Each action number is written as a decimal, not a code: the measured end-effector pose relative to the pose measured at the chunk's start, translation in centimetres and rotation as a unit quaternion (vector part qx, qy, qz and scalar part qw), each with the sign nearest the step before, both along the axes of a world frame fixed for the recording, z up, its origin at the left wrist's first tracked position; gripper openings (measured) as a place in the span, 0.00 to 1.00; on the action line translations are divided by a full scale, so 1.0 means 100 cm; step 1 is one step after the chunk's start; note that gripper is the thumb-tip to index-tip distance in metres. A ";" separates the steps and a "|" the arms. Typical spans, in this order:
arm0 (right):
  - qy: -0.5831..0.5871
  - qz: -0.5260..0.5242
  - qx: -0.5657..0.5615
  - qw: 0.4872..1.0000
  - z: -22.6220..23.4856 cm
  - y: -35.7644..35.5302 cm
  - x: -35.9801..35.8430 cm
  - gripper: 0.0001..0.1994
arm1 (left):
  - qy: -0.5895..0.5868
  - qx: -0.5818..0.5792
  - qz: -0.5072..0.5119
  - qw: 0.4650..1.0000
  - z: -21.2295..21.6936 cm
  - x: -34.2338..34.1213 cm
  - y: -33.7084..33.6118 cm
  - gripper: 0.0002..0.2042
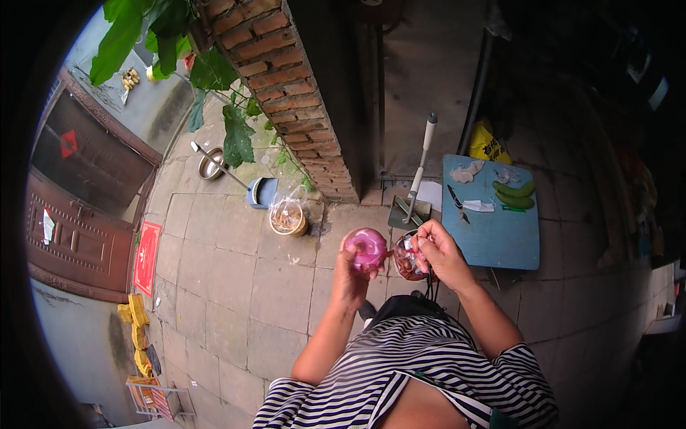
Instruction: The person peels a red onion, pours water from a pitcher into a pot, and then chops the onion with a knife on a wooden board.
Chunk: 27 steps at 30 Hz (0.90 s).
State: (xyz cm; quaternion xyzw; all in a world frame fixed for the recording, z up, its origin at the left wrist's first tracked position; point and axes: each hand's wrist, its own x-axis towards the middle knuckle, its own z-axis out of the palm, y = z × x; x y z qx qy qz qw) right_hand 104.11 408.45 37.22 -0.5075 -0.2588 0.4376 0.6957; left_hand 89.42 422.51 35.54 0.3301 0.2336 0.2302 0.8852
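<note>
Left hand (350, 269) held a round, shiny, purple-pink onion (367, 247), with the fingers and thumb wrapped around its side and underneath. It was raised in front of the body, over the paved floor (214, 300). Right hand (441, 255) was just beside it, knuckles up, fingers curled in close together; whether they pinched anything could not be told. Just below and partly behind that hand was a container (409, 277) of reddish-brown bits, mostly hidden.

To the right stood a low blue table (493, 239). On it lay two long green vegetables (514, 194) side by side, a knife (456, 196), a folded white paper (478, 206) and some crumpled plastic (467, 171). A yellow bag (487, 145) was behind the far edge of the table. Left of the table was a dark dustpan (409, 214), its pale handle (427, 139) standing up.

Farther left were a bucket (289, 220) with a clear bag in it, a blue dustpan (264, 191) just beyond, and a metal bowl (211, 164). A brick pillar (293, 93) rose beyond them, with green leaves (237, 132) beside it. Near the left wall lay a red mat (147, 257).
</note>
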 end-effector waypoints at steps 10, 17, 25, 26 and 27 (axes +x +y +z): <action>-0.363 -0.078 -0.016 0.928 0.018 0.010 0.012 0.06 | 0.097 0.173 -0.106 0.974 0.032 0.001 0.004 0.26; -0.484 -0.065 -0.012 0.873 0.035 0.011 0.006 0.09 | 0.094 0.255 -0.143 0.952 0.036 0.007 0.002 0.25; -0.525 -0.057 -0.035 0.848 0.040 0.010 0.001 0.07 | 0.168 0.535 -0.068 0.825 0.034 0.006 -0.007 0.25; -0.540 -0.058 -0.038 0.839 0.040 0.011 0.000 0.06 | 0.182 0.552 -0.063 0.811 0.037 0.006 -0.009 0.25; -0.554 -0.058 -0.041 0.830 0.039 0.011 0.000 0.06 | 0.196 0.569 -0.058 0.796 0.040 0.006 -0.011 0.25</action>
